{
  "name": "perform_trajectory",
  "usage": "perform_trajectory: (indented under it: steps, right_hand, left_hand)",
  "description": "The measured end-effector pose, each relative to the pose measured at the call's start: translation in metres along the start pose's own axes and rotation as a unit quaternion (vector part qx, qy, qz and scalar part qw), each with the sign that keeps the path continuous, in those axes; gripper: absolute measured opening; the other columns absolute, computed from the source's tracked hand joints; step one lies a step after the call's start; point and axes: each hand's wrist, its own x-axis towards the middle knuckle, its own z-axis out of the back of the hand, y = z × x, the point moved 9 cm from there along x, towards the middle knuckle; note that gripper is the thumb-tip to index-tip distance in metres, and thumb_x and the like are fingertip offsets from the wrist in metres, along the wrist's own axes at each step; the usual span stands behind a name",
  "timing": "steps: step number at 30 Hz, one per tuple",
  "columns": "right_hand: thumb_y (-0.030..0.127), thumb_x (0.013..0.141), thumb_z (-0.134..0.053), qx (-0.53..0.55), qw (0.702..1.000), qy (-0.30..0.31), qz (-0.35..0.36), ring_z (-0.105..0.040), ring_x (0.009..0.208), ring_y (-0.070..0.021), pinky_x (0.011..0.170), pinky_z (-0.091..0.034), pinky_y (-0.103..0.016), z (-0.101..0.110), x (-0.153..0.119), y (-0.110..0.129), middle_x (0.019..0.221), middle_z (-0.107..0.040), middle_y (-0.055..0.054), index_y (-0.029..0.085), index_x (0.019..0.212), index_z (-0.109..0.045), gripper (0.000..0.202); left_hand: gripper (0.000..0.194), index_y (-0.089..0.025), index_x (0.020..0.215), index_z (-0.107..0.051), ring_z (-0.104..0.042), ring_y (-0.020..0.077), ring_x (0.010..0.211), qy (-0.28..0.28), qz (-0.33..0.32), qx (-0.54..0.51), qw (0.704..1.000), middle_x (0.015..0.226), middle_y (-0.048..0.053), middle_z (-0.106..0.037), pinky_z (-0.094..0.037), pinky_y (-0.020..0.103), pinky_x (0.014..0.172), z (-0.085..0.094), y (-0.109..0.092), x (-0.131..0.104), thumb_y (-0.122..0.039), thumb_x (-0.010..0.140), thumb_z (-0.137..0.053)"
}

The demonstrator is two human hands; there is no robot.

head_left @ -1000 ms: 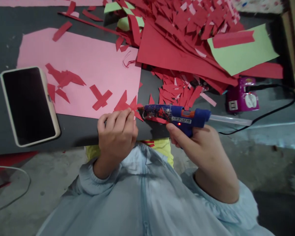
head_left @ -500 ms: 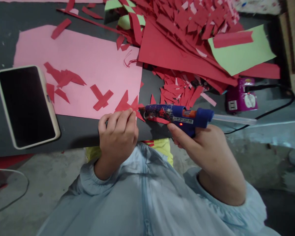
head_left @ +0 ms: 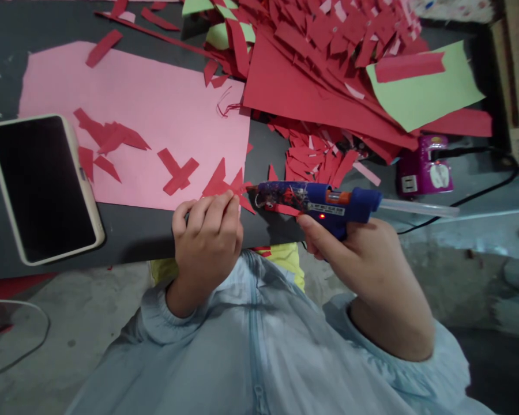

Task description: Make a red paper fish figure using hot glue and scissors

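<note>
My right hand (head_left: pixel 350 242) is wrapped round a blue hot glue gun (head_left: pixel 303 199) with a lit red light. A clear glue stick (head_left: pixel 419 207) sticks out of its back. The gun's nozzle points left, at a red paper piece (head_left: pixel 218 182) with pointed ends, on the edge of the pink sheet (head_left: pixel 177 109). My left hand (head_left: pixel 210 230) is closed, its fingertips together on the lower part of that piece, which they partly hide. Left of it lies a red paper cross (head_left: pixel 178 172). Another red strip (head_left: pixel 283 210) shows beneath the gun.
A phone (head_left: pixel 45 190) lies at the left. Red cut paper strips (head_left: pixel 320 158) and larger red sheets (head_left: pixel 311 104) are piled beyond the gun, with a green sheet (head_left: pixel 432 89) on top. A purple power adapter (head_left: pixel 424 167) with a black cord (head_left: pixel 471 199) sits at the right.
The glue gun has shifted slightly to the right, its nozzle a little away from my left fingertips. My left hand and the red paper piece have stayed in place.
</note>
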Motion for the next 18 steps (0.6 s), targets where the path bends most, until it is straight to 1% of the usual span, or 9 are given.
perform_trajectory:
  steps: [4,6,11,15,18]
  right_hand:
    - [0.069,0.092,-0.047,-0.003,1.0,0.021,0.008,-0.052,0.04,-0.0162,0.046,-0.035,-0.03,-0.003,0.001,0.006,0.045,-0.056,-0.004,0.023,0.05,-0.052,0.062]
    - [0.068,0.092,-0.047,-0.006,1.0,0.022,0.009,-0.053,0.041,-0.0168,0.046,-0.035,-0.03,-0.003,0.002,0.007,0.045,-0.057,-0.004,0.023,0.05,-0.052,0.062]
    - [0.07,0.092,-0.047,-0.017,1.0,-0.002,-0.004,-0.054,0.041,-0.0181,0.046,-0.033,-0.031,0.003,0.002,0.001,0.044,-0.056,-0.004,0.024,0.05,-0.052,0.063]
    - [0.068,0.093,-0.048,-0.007,1.0,0.01,0.003,-0.053,0.041,-0.0164,0.046,-0.034,-0.03,0.0,-0.001,0.0,0.045,-0.056,-0.003,0.023,0.051,-0.053,0.062]
    - [0.068,0.092,-0.049,-0.001,1.0,0.01,-0.014,-0.053,0.041,-0.0163,0.045,-0.033,-0.03,-0.002,0.0,-0.004,0.044,-0.055,-0.004,0.022,0.05,-0.053,0.062]
  left_hand:
    - [0.026,-0.019,0.115,-0.068,-0.069,0.0212,0.101,-0.013,-0.003,0.003,1.0,0.112,0.006,-0.078,-0.043,0.04,0.099,0.001,0.0,-0.001,-0.016,0.09,-0.062]
    - [0.027,-0.019,0.116,-0.068,-0.069,0.0208,0.102,-0.014,-0.002,0.003,1.0,0.112,0.006,-0.078,-0.042,0.04,0.1,0.001,0.0,-0.002,-0.016,0.09,-0.062]
    - [0.027,-0.019,0.116,-0.068,-0.068,0.0204,0.103,-0.016,-0.001,-0.002,1.0,0.111,0.007,-0.078,-0.04,0.039,0.102,0.001,0.001,-0.003,-0.016,0.089,-0.062]
    - [0.028,-0.021,0.117,-0.068,-0.069,0.0203,0.103,-0.012,-0.005,0.006,1.0,0.113,0.005,-0.078,-0.042,0.039,0.1,0.0,0.001,-0.003,-0.016,0.09,-0.062]
    - [0.027,-0.02,0.116,-0.068,-0.069,0.0207,0.102,-0.014,-0.003,0.008,1.0,0.112,0.006,-0.078,-0.042,0.04,0.099,0.001,0.001,-0.002,-0.016,0.089,-0.063]
